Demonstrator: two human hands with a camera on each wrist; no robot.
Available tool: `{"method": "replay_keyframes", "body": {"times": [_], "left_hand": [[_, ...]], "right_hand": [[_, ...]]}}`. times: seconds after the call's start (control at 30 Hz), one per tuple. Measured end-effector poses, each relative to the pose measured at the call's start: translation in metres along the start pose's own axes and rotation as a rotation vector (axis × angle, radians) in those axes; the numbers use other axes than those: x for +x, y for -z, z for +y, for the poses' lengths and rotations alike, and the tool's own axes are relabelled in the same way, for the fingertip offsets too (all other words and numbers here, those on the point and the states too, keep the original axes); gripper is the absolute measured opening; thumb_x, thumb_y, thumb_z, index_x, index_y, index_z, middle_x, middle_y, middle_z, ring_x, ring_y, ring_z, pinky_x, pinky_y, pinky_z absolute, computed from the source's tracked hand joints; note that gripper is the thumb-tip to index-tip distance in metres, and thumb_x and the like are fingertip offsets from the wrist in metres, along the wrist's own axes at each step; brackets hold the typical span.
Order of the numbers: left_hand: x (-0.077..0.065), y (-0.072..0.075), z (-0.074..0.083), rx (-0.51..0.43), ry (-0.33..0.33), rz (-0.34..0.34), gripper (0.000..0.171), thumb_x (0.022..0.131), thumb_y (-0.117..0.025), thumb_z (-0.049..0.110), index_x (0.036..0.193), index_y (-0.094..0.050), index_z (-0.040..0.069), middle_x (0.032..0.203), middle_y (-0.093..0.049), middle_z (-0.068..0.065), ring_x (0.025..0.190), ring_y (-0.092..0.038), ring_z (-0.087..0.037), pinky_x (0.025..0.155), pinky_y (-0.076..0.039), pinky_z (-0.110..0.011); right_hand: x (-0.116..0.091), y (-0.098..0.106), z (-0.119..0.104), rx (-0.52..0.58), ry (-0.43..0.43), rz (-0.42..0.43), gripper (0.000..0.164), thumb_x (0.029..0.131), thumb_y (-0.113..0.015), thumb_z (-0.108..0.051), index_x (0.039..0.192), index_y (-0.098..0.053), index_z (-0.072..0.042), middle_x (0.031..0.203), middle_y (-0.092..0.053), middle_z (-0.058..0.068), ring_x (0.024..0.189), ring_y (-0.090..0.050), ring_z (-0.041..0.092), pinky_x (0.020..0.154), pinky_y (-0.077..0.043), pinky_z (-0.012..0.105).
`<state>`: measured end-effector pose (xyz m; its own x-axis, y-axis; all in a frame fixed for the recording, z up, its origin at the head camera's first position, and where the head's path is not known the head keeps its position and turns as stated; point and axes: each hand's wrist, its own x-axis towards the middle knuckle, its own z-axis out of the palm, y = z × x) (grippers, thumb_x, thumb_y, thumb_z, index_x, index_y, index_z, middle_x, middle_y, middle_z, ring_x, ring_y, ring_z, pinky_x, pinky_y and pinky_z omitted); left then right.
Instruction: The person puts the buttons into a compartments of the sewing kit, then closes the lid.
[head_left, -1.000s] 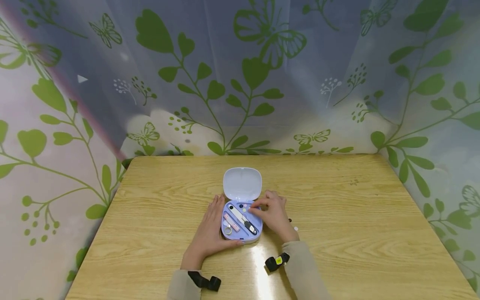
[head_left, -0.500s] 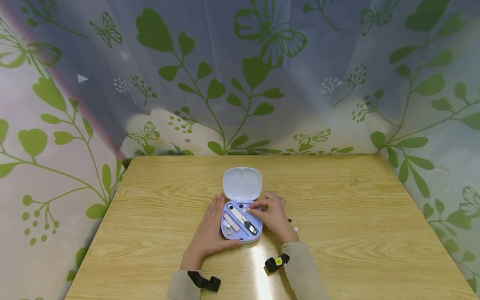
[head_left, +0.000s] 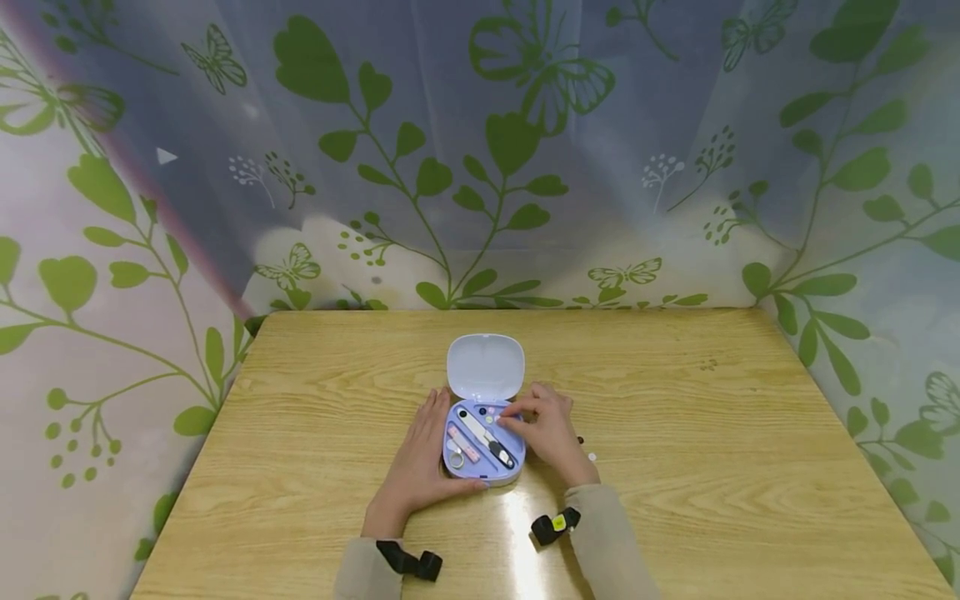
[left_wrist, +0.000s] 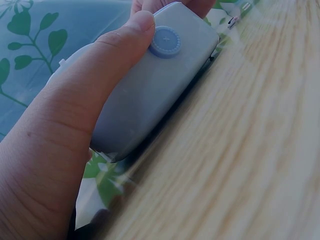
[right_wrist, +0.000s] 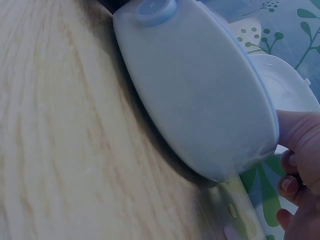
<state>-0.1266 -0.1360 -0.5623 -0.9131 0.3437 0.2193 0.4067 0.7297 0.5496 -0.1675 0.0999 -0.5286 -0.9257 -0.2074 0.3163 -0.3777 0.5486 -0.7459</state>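
Observation:
A lilac sewing box (head_left: 483, 480) stands with its lid (head_left: 486, 367) raised at the back. My left hand (head_left: 420, 467) holds its near-left corner, fingers along the side. The left thumb presses the front beside a round blue button-shaped catch (left_wrist: 166, 42). My right hand (head_left: 547, 429) reaches over the right rim, with thumb and index fingertips close together among small buttons (head_left: 489, 420). Whether they pinch a button is hidden. Inside lie a seam ripper-like white and black tool (head_left: 486, 438), a pink and white strip (head_left: 463, 445) and a ring-shaped metal piece (head_left: 457, 459).
On the wooden table (head_left: 712, 467), a white button (head_left: 592, 457) and a small dark one (head_left: 581, 440) lie right of the right wrist. A patterned curtain (head_left: 480, 208) hangs behind the table and at both sides.

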Motion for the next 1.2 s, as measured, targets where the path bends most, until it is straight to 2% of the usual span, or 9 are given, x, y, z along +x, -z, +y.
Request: {"method": "replay_keyframes", "body": {"times": [0.53,0.83,1.2], "left_hand": [[0.0012,-0.0005,-0.0011,-0.008,-0.003,-0.003,0.138,0.064,-0.069,0.083,0.16,-0.005,0.006,0.166,-0.008,-0.01,0.153,0.0,-0.021,0.124,-0.008,-0.041],[0.0018,-0.0007,-0.0011,-0.005,0.001,-0.017,0.139,0.064,-0.067,0.084,0.16,-0.002,0.008,0.167,-0.006,-0.009,0.152,0.002,-0.02,0.124,-0.006,-0.039],[0.0014,-0.0017,-0.0018,0.002,0.004,-0.005,0.139,0.063,-0.067,0.085,0.16,-0.004,0.008,0.167,-0.008,-0.009,0.152,0.001,-0.019,0.124,-0.009,-0.041]], "right_hand": [[0.0012,-0.0022,0.0005,0.003,0.042,0.002,0.007,0.077,-0.086,-0.014,0.081,-0.081,-0.014,0.071,-0.041,-0.002,0.076,-0.041,0.015,0.079,-0.021,0.037],[0.0006,-0.0017,0.0011,0.002,0.03,-0.009,0.006,0.078,-0.086,-0.015,0.081,-0.08,-0.016,0.072,-0.041,-0.003,0.077,-0.042,0.015,0.08,-0.023,0.036],[0.0001,-0.0008,0.0009,0.011,0.025,0.001,0.007,0.078,-0.086,-0.014,0.079,-0.08,-0.017,0.071,-0.042,0.001,0.075,-0.041,0.015,0.08,-0.021,0.037]]}}
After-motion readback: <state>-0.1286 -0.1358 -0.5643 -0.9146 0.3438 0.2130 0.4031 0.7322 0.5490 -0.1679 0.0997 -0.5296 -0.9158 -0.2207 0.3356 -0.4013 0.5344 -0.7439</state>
